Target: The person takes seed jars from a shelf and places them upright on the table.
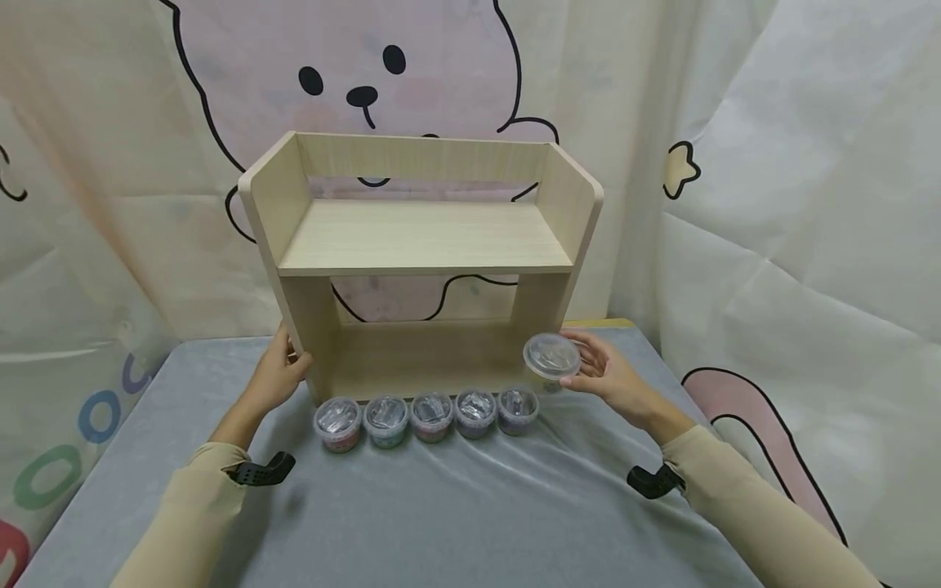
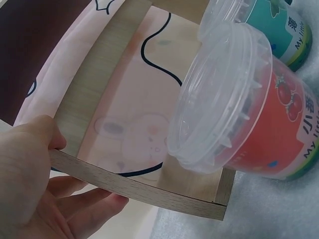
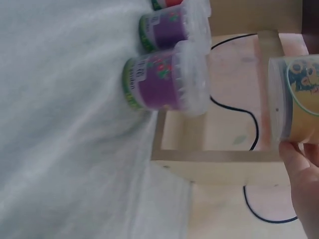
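Note:
My left hand (image 1: 275, 376) grips the lower left side panel of a light wooden two-tier shelf (image 1: 426, 237); in the left wrist view the thumb lies on one face and the fingers on the other. Near the shelf's lower right corner, my right hand (image 1: 617, 382) holds a clear-lidded plastic tub (image 1: 551, 357) between thumb and fingers. That tub shows a yellow label with a flower print in the right wrist view. Several smaller lidded tubs stand in a row before the shelf, among them a red one (image 2: 279, 129), a teal one (image 2: 274, 30) and a purple one (image 3: 157, 82).
A grey cloth (image 1: 470, 506) covers the table. Behind it hangs a pale curtain (image 1: 617, 98) with a cartoon bear print, and more printed fabric (image 1: 801, 245) closes off the right side. Dark wrist bands (image 1: 260, 471) sit on both sleeves.

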